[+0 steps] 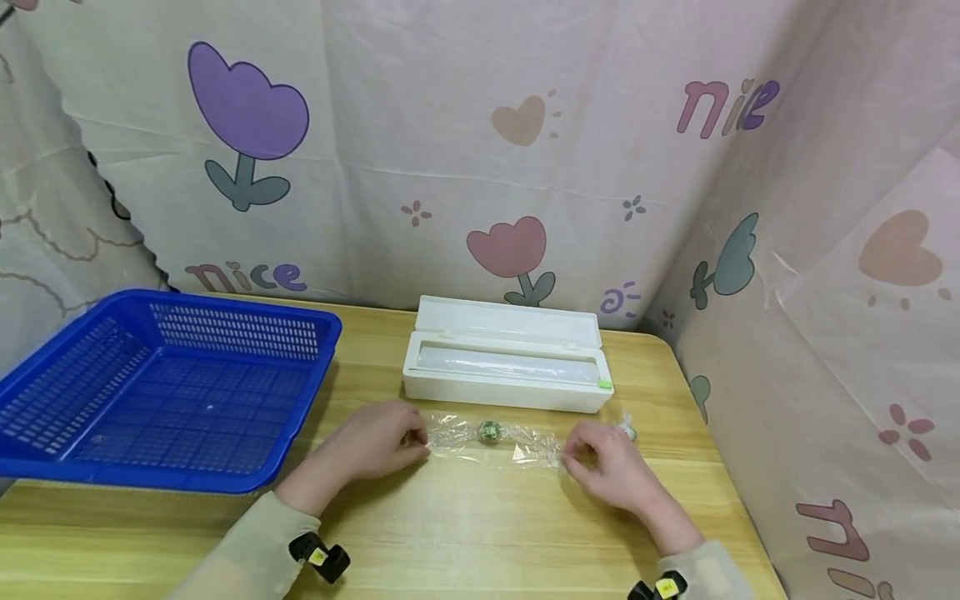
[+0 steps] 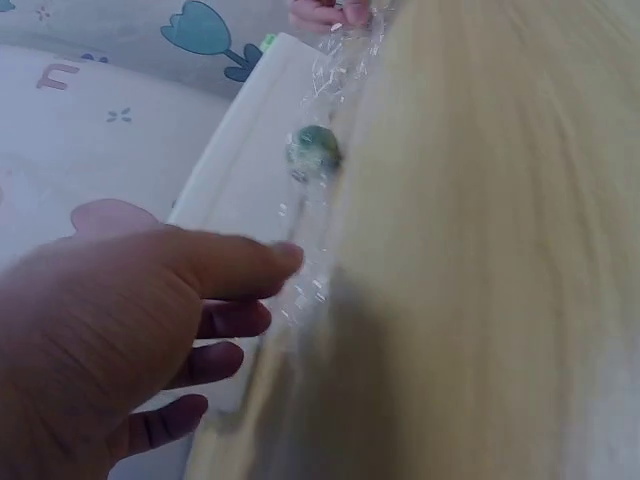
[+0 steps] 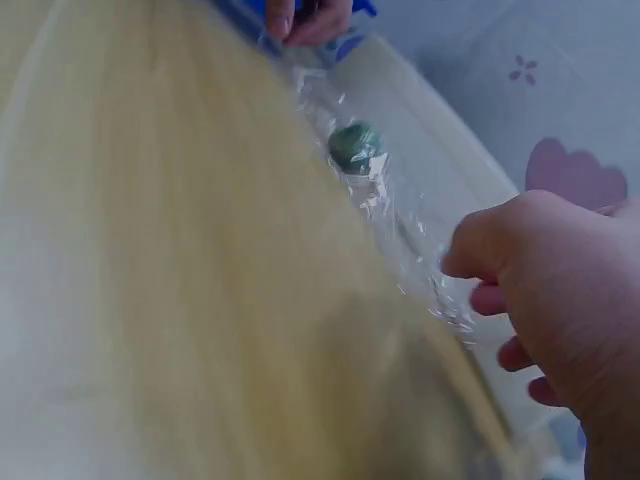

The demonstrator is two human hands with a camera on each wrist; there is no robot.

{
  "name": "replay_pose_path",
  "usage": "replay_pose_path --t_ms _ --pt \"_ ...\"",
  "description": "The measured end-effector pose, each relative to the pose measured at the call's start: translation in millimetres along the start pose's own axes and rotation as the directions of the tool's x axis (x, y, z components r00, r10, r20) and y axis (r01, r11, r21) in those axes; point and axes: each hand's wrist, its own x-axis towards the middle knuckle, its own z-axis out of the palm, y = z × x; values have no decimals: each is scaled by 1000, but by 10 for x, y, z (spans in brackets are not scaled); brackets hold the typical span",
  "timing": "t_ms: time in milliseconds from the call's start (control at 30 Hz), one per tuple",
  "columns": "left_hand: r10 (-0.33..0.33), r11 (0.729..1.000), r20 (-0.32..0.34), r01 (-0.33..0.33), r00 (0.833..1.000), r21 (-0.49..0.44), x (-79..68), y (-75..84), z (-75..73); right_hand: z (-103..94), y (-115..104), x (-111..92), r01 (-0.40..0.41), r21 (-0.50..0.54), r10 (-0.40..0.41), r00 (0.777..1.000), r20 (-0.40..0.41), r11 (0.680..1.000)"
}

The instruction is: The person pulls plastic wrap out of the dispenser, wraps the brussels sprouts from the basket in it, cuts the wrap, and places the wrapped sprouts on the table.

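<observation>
A small mottled green ball (image 1: 490,432) sits in the middle of a strip of clear plastic film (image 1: 531,442), which is crinkled on both sides of it. My left hand (image 1: 382,437) pinches the film's left end between thumb and forefinger, the other fingers loosely bent. At the opposite end, the right hand (image 1: 609,464) pinches the film the same way. Seen from the left wrist, the green ball (image 2: 315,152) lies beyond my thumb, along the strip. The right wrist view shows the film (image 3: 375,200) stretched between both hands, close over the table.
Behind the film stands a white box (image 1: 502,390) with its lid up and a pale roll (image 1: 506,365) inside. A second small wrapped piece (image 1: 628,427) lies just behind the right hand. To the left is a blue plastic basket (image 1: 168,482). A printed curtain (image 1: 420,100) hangs around the wooden table (image 1: 450,542).
</observation>
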Motion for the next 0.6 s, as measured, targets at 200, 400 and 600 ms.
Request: replay_pose_path --t_ms 200,400,600 --pt "37 999 -90 -39 995 -13 173 216 -65 -2 -158 267 72 30 -66 985 -159 997" --pt "143 989 -216 -148 966 -6 417 350 87 107 -329 553 120 94 -97 972 -213 988" --pt "157 985 -186 -166 970 -36 550 415 257 345 -443 672 88 98 -84 995 -50 991"
